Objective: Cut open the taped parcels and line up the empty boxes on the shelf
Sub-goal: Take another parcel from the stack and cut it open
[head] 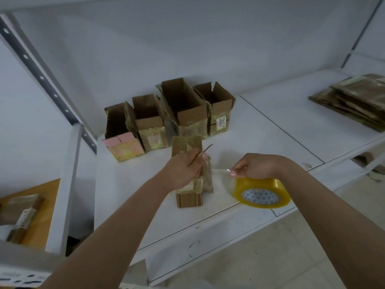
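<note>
A small taped cardboard parcel [188, 199] lies on the white shelf [260, 142] in front of me. My left hand [183, 168] rests on top of it and pinches a thin blade [205, 150] whose tip points up and right. My right hand [256, 165] holds a yellow roll of tape [262, 192] and pinches its clear strip, which stretches left to the parcel. Behind stand several opened empty boxes [183, 107] in a row, one with a pink flap [123, 140].
A pile of flattened cardboard [354, 101] lies at the shelf's right end. A perforated metal upright [41, 78] runs down the left side. Lower left, more parcels [20, 215] sit on an orange surface. Pale floor tiles show below the shelf edge.
</note>
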A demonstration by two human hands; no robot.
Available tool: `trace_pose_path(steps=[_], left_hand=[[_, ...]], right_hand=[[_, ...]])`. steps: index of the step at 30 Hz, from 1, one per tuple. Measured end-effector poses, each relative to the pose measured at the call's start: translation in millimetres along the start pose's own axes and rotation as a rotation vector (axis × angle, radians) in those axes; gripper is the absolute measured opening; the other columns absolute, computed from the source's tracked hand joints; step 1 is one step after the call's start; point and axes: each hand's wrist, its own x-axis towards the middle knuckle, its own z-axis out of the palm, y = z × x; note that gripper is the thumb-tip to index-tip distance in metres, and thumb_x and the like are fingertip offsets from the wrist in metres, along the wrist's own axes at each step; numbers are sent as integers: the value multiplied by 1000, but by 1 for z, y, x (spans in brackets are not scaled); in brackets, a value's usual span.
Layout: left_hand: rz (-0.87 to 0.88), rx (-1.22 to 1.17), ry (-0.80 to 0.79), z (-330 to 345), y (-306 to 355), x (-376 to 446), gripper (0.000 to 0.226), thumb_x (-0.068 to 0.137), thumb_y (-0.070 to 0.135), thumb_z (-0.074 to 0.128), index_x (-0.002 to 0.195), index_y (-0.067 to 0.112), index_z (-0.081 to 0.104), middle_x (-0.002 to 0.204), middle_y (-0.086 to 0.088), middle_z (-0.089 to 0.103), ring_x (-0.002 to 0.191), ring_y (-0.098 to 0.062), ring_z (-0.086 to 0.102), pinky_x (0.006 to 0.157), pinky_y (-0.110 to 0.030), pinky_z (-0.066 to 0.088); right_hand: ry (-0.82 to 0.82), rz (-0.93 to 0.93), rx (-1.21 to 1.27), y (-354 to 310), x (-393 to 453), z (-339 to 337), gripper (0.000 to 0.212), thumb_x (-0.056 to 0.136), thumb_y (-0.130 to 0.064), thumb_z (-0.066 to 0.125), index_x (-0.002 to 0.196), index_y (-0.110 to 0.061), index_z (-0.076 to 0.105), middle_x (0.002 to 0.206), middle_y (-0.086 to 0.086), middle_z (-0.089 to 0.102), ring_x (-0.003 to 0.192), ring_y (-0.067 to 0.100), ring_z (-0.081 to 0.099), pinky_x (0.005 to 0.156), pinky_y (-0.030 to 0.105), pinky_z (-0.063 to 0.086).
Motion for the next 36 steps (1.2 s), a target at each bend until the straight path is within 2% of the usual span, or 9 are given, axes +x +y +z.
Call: trace_pose_path(steps=[6,9,12,16,22,24,27,30,36], left_hand=[[23,287,-204,-5,8,2,49,102,50,31,68,32,61,66,10,61,72,-6,57,77,-29,43],[18,508,-257,-6,18,5,49,103,51,26,68,34,55,79,8,63,85,-12,58,82,-33,44],[50,651,-312,-5,28,11,44,104,46,25,66,31,42,74,8,51,80,-14,52,75,-33,42],[88,808,-293,0,31,17,45,104,45,26,70,23,45,72,6,49,77,-17,54,68,-32,40],[43,1030,-293,30,42,21,34,105,39,28,85,21,49,75,4,44,77,-19,49,68,-31,38],[-14,1060,-310,37,43,23,36,105,39,28,92,19,55,80,1,48,79,-20,51,65,-31,37],[-41,1005,-319,35,40,22,38,105,38,26,88,18,53,78,2,46,79,-19,51,66,-31,38],[-10,795,-290,23,31,16,45,105,42,25,72,19,46,72,3,48,73,-17,52,67,-31,42],[-137,358,53,5,-1,5,45,105,42,26,73,20,49,69,1,68,71,-18,64,81,-38,51]], right_hand=[[61,10,45,3,4,7,30,99,-42,53,119,-26,69,125,0,63,114,19,56,90,28,39],[72,16,52,4,5,9,30,98,-44,53,116,-27,69,120,0,62,111,18,55,89,29,39],[83,8,51,5,4,9,33,100,-43,49,117,-24,70,114,2,63,105,18,56,86,29,38],[120,20,27,8,2,13,32,100,-45,48,109,-26,72,107,-1,66,97,16,57,81,28,38],[167,39,-26,11,4,20,25,98,-49,48,106,-39,69,86,-16,54,110,18,58,86,30,39],[180,43,-18,10,3,22,29,98,-50,48,114,-38,68,96,-15,60,114,17,57,89,30,39],[200,86,-11,12,-1,22,33,97,-51,47,119,-36,66,121,-9,62,119,20,55,93,34,40],[214,112,11,15,-2,22,36,96,-53,47,118,-31,66,119,-4,64,114,22,57,93,36,42],[196,163,-4,7,8,22,38,94,-49,50,122,-27,62,121,-3,62,118,23,56,97,39,43]])
